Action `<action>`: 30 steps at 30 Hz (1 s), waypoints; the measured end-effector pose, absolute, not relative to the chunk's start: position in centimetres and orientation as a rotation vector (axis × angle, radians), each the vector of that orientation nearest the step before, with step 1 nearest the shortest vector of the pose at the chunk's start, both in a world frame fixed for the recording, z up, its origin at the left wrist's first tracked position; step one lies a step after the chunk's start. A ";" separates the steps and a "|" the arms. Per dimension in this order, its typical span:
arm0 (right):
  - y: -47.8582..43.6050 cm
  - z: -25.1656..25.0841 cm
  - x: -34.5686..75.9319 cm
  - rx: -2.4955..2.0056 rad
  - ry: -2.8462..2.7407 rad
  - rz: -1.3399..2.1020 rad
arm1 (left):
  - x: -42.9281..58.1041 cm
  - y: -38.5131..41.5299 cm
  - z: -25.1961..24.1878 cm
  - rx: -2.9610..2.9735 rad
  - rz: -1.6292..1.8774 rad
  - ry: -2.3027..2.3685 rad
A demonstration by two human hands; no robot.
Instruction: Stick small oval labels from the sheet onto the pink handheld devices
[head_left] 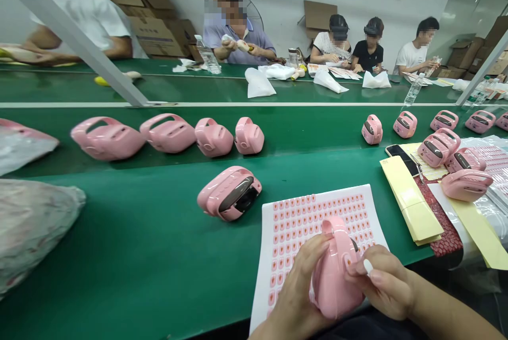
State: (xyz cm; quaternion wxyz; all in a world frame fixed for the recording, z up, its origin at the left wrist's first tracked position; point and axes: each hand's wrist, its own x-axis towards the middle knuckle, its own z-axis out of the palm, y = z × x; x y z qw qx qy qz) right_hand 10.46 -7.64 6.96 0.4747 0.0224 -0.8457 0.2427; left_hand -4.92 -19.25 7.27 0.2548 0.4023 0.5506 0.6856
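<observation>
My left hand is wrapped round a pink handled device, which looks like a small portable speaker, and holds it tilted above a sticker sheet. Rows of small pink stickers with an orange mark cover the white sheet. At the side of the device, my right hand is closed with its fingertips against a small sticker near the handle's base. A small white piece shows between those right fingers; its full shape is hidden. Beyond the sheet, another pink device with a dark front panel lies on the green surface.
Several pink devices stand in a row along the green belt. At right are yellow paper strips, a phone and tweezers. A plastic-wrapped bundle lies left. Other people sit across the line.
</observation>
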 end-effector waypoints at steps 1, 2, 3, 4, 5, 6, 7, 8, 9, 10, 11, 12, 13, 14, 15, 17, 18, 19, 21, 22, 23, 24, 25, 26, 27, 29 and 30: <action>-7.6 6.8 10.6 0.095 -2.056 0.571 | -4.9 -19.2 7.3 1.056 1.860 1.490; -7.6 6.8 10.6 0.152 -2.028 0.534 | -4.9 -19.2 7.4 1.052 1.858 1.491; -7.6 6.9 10.5 0.204 -1.997 0.497 | -4.9 -19.2 7.3 1.081 1.859 1.496; -7.6 7.0 10.4 0.209 -1.988 0.482 | -4.9 -19.2 7.3 1.138 1.857 1.504; -7.5 7.3 10.3 0.214 -1.984 0.471 | -4.9 -19.2 7.2 1.212 1.851 1.513; -7.5 7.5 10.1 0.218 -1.982 0.462 | -4.9 -19.2 7.0 1.286 1.845 1.520; -7.5 7.7 10.0 0.223 -1.980 0.458 | -4.9 -19.3 6.9 1.338 1.841 1.527; -7.5 7.8 9.9 0.227 -1.977 0.464 | -5.0 -19.3 6.9 1.356 1.841 1.533; -7.4 7.8 9.9 0.234 -1.981 0.477 | -5.0 -19.3 6.8 1.342 1.845 1.535; -7.4 7.7 9.9 0.242 -1.989 0.497 | -5.0 -19.3 6.8 1.310 1.848 1.531; -7.4 7.5 9.9 0.246 -2.000 0.517 | -5.0 -19.3 6.8 1.274 1.851 1.520; -7.3 7.2 9.9 0.247 -2.017 0.533 | -5.0 -19.4 6.8 1.239 1.854 1.511; -7.3 6.9 10.0 0.247 -2.035 0.536 | -5.0 -19.4 6.8 1.213 1.856 1.501; -7.3 6.7 10.0 0.241 -2.046 0.530 | -5.0 -19.4 6.8 1.200 1.855 1.495; -7.3 6.5 10.0 0.234 -2.048 0.517 | -5.0 -19.4 6.7 1.191 1.852 1.497; -7.3 6.4 9.9 0.235 -2.028 0.484 | -5.0 -19.5 6.6 1.212 1.850 1.515; -7.3 6.4 9.9 0.243 -2.013 0.470 | -5.0 -19.5 6.6 1.256 1.845 1.527; -7.3 6.6 9.9 0.248 -2.005 0.462 | -5.0 -19.6 6.5 1.318 1.837 1.540; -7.4 6.8 9.8 0.247 -2.015 0.468 | -5.0 -19.6 6.5 1.467 1.825 1.566; -7.4 6.9 9.8 0.237 -2.028 0.480 | -5.0 -19.6 6.5 1.538 1.817 1.581; -7.5 7.0 9.8 0.225 -2.040 0.494 | -5.0 -19.6 6.6 1.598 1.808 1.599; -7.5 7.1 9.7 0.211 -2.049 0.506 | -5.0 -19.5 6.6 1.646 1.800 1.613; -7.6 7.3 9.7 0.200 -2.055 0.509 | -5.0 -19.5 6.7 1.682 1.794 1.623; -7.6 7.5 9.6 0.193 -2.057 0.501 | -5.0 -19.4 6.8 1.703 1.795 1.625; -7.6 7.9 9.5 0.188 -2.060 0.481 | -5.0 -19.3 6.8 1.707 1.803 1.623; -7.6 8.9 9.2 0.186 -2.087 0.422 | -5.0 -19.2 6.8 1.678 1.839 1.610; -7.6 9.4 9.1 0.189 -2.116 0.396 | -5.0 -19.1 6.7 1.658 1.858 1.603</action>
